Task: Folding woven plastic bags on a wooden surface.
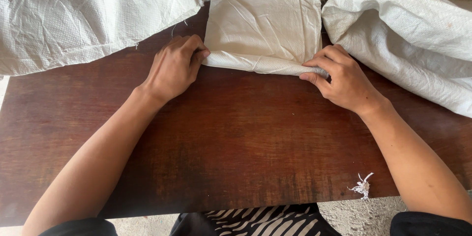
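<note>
Two hands are on the rolled near edge of a folded white woven sack (pixel 265 24), one at each end. My left hand (pixel 174 66) has its fingers curled tight over the left end of the roll (pixel 255 62), and my right hand (pixel 344 81) pinches the right end between thumb and fingertips; both are closed on the sack, not spread.

As I judge it, the main risk is an uneven roll: the right end sits slightly nearer to me than the left, so the roll could skew into a cone and the side edges stop lining up. The weave looks slick and stiff, so the tuck may spring open if either grip eases. A loose sack (pixel 408 34) lies just beyond my right hand, nearly touching its knuckles, and could get caught into the roll. Another sack (pixel 88 14) lies beyond my left hand, a little further off.

The folded sack stretches away from both hands, its roll spanning the gap between them on the dark wooden tabletop (pixel 236 142). A tuft of frayed thread (pixel 363 186) lies near my right forearm, by the tabletop's near edge.
</note>
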